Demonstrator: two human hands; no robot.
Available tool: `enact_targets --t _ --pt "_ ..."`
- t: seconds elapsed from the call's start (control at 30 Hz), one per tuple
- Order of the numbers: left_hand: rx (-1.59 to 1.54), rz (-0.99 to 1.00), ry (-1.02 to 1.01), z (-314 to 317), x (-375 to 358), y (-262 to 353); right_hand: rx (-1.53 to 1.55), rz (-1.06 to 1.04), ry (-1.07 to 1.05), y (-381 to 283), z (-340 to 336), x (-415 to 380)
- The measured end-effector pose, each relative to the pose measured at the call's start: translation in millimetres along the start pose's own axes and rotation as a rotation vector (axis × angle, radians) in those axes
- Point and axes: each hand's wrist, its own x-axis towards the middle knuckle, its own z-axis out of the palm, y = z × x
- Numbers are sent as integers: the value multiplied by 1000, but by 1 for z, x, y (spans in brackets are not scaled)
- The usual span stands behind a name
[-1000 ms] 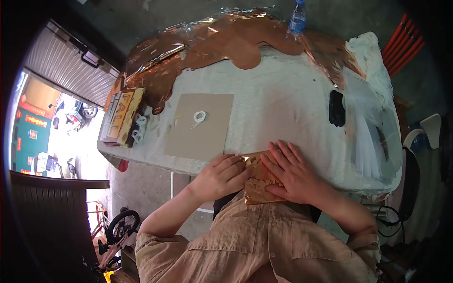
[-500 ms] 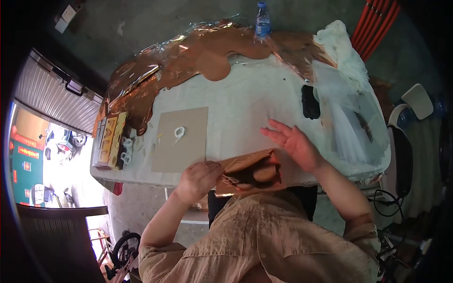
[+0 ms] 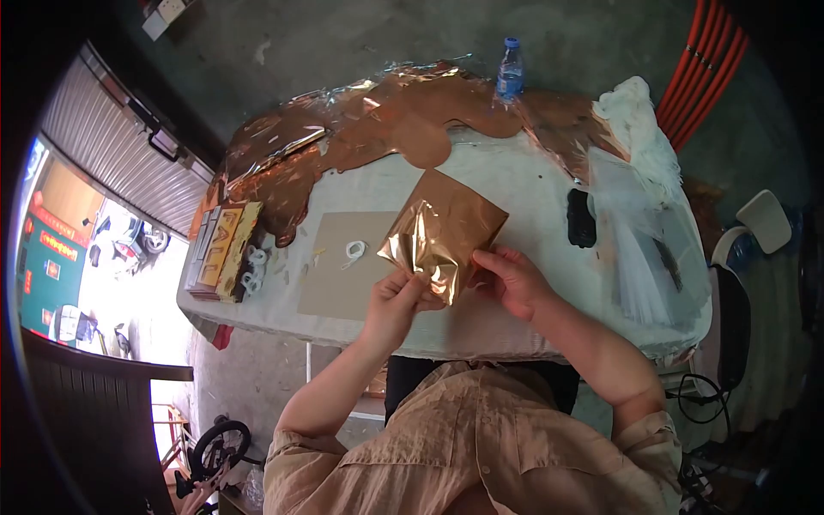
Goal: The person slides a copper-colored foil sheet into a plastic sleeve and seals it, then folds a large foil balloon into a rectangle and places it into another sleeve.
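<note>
A shiny copper-coloured foil bag [image 3: 446,219] is held up over the near middle of the table, tilted, its lower part creased and bright. My left hand [image 3: 399,300] pinches the bag's lower left edge between thumb and fingers. On the lower right side, my right hand [image 3: 512,279] grips the bag, thumb in front and the other fingers partly hidden behind. Left of the bag lies a flat grey-beige board [image 3: 339,287], partly covered by it. A small white ring-shaped coil [image 3: 354,251] rests on that board.
Copper-coloured sheeting [image 3: 378,129] spreads along the table's far side, with a water bottle [image 3: 510,73] there. Boxes [image 3: 223,253] and white coils [image 3: 254,268] sit at left. A black object [image 3: 581,218], clear plastic [image 3: 631,249] and white fluffy material [image 3: 639,120] lie at right.
The foil bag has been raised away from my body and turned, its opening no longer facing me. My right hand, open and apart before, now grips it. The left hand moved right and forward.
</note>
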Motion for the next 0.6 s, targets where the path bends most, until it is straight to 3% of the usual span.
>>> enact_targets --t 0.2,0.3,0.37,0.4,0.47,0.6 --pt "-95 -88 -3 -2 -4 8 11 -44 71 2 7 10" --pt "20 -79 -31 -6 -12 24 -41 -91 109 -6 7 6" --pt "870 190 102 -9 -31 48 -127 -170 146 -22 -3 -2" --pt "873 190 115 -19 -34 52 -127 -165 133 -30 -7 -7" --pt "1623 594 85 -36 -37 56 -221 -264 139 -41 -21 -14" --pt "1602 548 -39 -20 -42 33 -255 -367 100 -50 -44 -10"
